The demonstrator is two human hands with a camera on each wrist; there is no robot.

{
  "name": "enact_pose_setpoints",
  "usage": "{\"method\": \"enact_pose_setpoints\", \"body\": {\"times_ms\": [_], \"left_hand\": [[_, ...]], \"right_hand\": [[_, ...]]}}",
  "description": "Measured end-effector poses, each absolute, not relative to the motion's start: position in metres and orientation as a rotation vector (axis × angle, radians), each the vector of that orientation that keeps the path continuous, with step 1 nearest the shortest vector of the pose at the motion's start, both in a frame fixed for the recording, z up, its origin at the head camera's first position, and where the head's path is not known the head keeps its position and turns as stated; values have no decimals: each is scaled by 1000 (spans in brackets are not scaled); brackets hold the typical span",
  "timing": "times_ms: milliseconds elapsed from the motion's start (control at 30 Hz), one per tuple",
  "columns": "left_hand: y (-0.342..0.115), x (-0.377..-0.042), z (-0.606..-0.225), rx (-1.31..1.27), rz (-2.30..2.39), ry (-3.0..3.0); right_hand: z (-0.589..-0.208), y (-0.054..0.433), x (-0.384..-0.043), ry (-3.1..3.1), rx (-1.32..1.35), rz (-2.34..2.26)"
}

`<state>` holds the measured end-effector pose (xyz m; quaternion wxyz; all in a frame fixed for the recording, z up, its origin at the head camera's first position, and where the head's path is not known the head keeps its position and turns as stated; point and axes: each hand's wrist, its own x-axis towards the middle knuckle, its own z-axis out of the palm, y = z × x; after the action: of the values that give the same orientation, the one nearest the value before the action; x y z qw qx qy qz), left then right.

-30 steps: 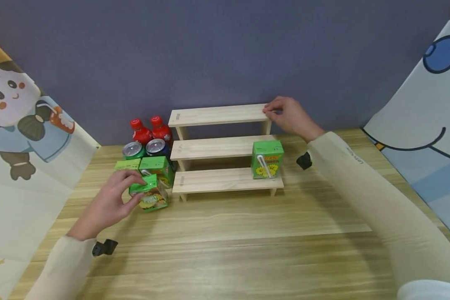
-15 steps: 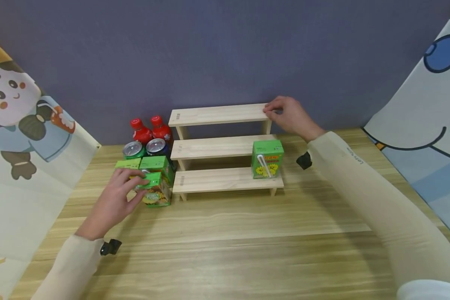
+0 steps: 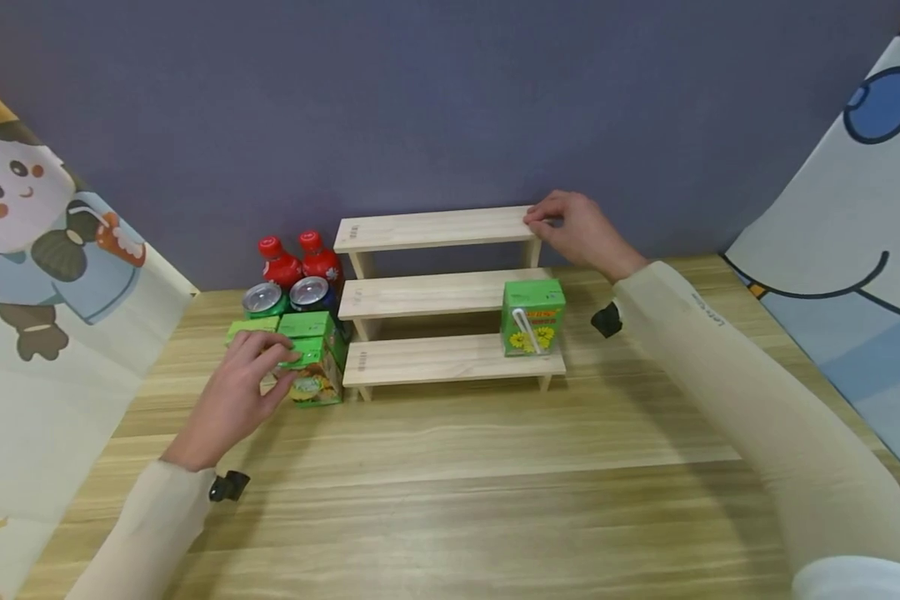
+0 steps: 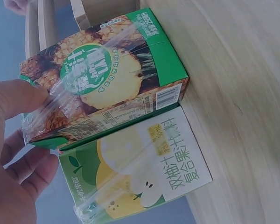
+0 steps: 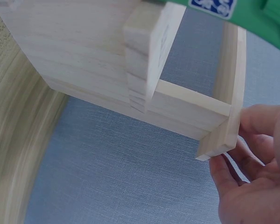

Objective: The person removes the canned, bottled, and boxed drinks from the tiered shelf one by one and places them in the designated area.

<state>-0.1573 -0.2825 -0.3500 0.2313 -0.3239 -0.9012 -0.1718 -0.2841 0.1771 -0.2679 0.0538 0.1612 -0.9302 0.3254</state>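
Note:
At the left, my left hand (image 3: 232, 392) pinches the top of a green pineapple juice carton (image 3: 317, 385). The left wrist view shows my thumb on its pineapple-printed front (image 4: 107, 79), with the fingers behind. The carton stands upright at the front of a group of drinks, beside a green-and-white juice carton (image 4: 135, 163). My right hand (image 3: 581, 233) grips the right end of the top board of a three-step wooden shelf (image 3: 435, 229). In the right wrist view, thumb and fingers hold that board end (image 5: 219, 140) from both sides.
Behind the held carton stand another green carton (image 3: 307, 323), a lime-green carton (image 3: 251, 325), two cans (image 3: 311, 292) and two red-capped bottles (image 3: 321, 260). A green carton with a straw (image 3: 532, 317) sits on the lowest step's right end. A grey-blue wall (image 3: 450, 100) rises behind.
My left hand has moved the pineapple juice carton slightly away from me, and it has gone from tilted to upright against the carton behind. My right hand keeps its grip on the shelf.

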Motion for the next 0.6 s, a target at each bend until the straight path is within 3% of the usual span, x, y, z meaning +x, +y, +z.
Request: {"method": "enact_pose_setpoints", "body": {"times_ms": [400,600], "left_hand": [[-277,-155,-343,-837,-511,-2542],[-253,-156,-325,-933,-583,-2466]], "right_hand": [[-268,176,-285,-2834,475,988],[-269,176,-286,-2818,493,986]]}}
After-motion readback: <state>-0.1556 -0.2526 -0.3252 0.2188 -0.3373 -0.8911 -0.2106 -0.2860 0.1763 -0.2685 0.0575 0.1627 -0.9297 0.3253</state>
